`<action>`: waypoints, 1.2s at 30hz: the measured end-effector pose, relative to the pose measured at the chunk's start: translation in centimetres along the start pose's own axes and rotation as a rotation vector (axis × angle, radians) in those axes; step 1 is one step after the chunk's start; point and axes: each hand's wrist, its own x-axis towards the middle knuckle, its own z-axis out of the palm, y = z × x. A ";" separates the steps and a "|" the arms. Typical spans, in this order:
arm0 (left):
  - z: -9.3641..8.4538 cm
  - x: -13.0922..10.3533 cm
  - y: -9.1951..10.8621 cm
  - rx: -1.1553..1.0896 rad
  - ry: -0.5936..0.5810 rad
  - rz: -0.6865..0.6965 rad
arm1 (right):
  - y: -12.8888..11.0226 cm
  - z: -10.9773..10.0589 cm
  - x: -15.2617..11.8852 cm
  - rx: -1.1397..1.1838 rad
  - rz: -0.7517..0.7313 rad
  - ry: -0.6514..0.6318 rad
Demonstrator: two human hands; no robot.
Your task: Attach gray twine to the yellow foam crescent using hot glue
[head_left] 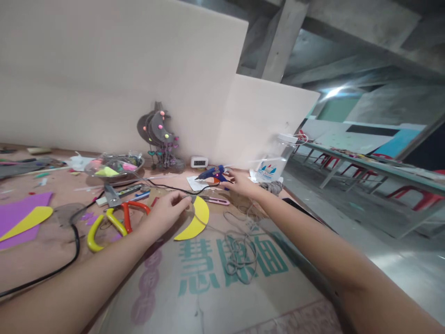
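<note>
Left hand curled nearly closed, fingertips pinched on the upper tip of the yellow crescent. Right hand partly open, fingers at the handle of the blue glue gun; can't tell how firm the hold is. Near: cardboard with green printed characters, loose loops of grey cord on top, crescent at its far edge. Pink cutter just beyond the crescent. Left of the left hand: red-handled tool, yellow-handled tool, black cable; far left, purple sheet with a yellow cutout on it. Farther back: clear dish of colorful bits, dark crescent ornament with pompoms, small white digital clock, clear jar to the right. White board behind. Far right: long table, red stools.
</note>
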 end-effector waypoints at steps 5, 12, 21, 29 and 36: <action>0.0 0.1 -0.1 0.015 -0.022 -0.017 | 0.1 2.4 2.1 0.045 0.022 -0.008; 0.0 -0.1 0.4 0.008 -0.024 -0.019 | -0.6 2.7 1.7 0.017 0.111 0.078; 0.0 -0.3 0.9 -0.006 -0.018 -0.031 | -2.9 -0.8 -2.1 0.243 0.046 -0.010; -0.1 -0.2 0.9 0.014 0.000 0.012 | -3.8 0.6 -8.5 0.350 -0.045 0.043; -0.2 -0.5 1.1 0.072 0.012 0.014 | -4.3 1.4 -10.3 0.311 0.009 0.017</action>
